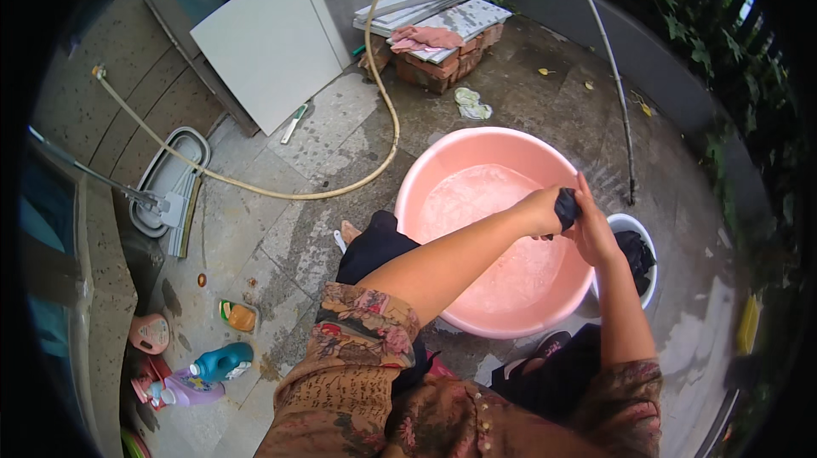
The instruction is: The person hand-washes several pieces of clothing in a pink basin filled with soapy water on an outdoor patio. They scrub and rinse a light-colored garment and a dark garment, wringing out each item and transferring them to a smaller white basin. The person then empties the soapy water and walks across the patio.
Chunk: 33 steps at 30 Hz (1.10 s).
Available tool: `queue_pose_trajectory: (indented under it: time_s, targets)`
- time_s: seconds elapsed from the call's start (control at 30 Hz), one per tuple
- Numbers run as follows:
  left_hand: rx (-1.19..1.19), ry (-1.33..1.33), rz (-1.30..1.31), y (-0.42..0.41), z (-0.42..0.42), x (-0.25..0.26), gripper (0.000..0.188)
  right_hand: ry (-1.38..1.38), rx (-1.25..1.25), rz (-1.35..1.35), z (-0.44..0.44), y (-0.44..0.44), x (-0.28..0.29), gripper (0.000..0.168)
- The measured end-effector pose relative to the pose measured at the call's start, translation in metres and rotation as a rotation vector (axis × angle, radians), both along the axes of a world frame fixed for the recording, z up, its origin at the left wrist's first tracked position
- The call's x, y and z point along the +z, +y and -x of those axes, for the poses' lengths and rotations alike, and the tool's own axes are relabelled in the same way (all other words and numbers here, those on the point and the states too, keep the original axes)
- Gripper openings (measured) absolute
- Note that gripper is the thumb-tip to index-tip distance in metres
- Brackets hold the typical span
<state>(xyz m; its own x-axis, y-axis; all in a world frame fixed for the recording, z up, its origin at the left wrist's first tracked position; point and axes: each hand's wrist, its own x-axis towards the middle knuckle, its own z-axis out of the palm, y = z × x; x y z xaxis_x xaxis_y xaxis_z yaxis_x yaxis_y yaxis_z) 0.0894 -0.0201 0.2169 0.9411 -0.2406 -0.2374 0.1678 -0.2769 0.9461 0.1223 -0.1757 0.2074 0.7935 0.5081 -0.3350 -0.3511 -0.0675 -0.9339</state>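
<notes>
My left hand (542, 210) is closed around a small bunched dark cloth (567, 208), above the right part of a large pink plastic basin (415, 171). Against the other side of the cloth is my right hand (595, 228), its fingers pointing up and partly hidden; it seems to grip the cloth too. Whitish, sudsy water (488, 193) covers the basin's bottom. Close by my right wrist, a white bucket (650, 292) holds black fabric (632, 254), partly behind the basin's rim.
A beige hose (306, 194) curves over the paving. Detergent bottles (223, 361), a soap tray (239, 316) and a flat mop (172, 209) are at left. Behind the basin lie a crumpled cloth (472, 103) and boards on bricks (427, 72). A pole (616, 68) stands at right.
</notes>
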Motion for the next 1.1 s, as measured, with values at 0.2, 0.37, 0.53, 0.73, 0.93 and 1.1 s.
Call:
queue_pose_trajectory:
  time_s: [0.2,0.37,0.53,0.73,0.93,1.1]
  targets:
    - [-0.09,0.133,0.127,-0.018,0.001,0.013,0.032,-0.639,-0.147,0.267,0.014,-0.027,0.01,0.053]
    - [-0.048,0.341,0.334,0.005,0.003,0.02,0.025,-1.282,0.179,0.629,0.049,-0.036,0.065,0.081]
    - [-0.366,0.384,0.233,-0.009,0.021,0.025,0.035,-1.525,0.286,0.728,0.049,-0.026,0.028,0.088]
    - [-0.248,-0.062,-0.452,-0.029,0.029,-0.023,0.029,-1.166,0.354,1.007,0.05,-0.008,0.005,0.055]
    - [-0.232,-0.466,-0.993,-0.03,0.027,-0.034,0.024,-0.713,0.244,0.949,0.045,-0.011,-0.013,0.024]
    - [-0.37,-1.056,-0.929,-0.009,0.017,-0.06,0.023,-0.062,0.238,0.446,0.044,-0.006,-0.042,0.01]
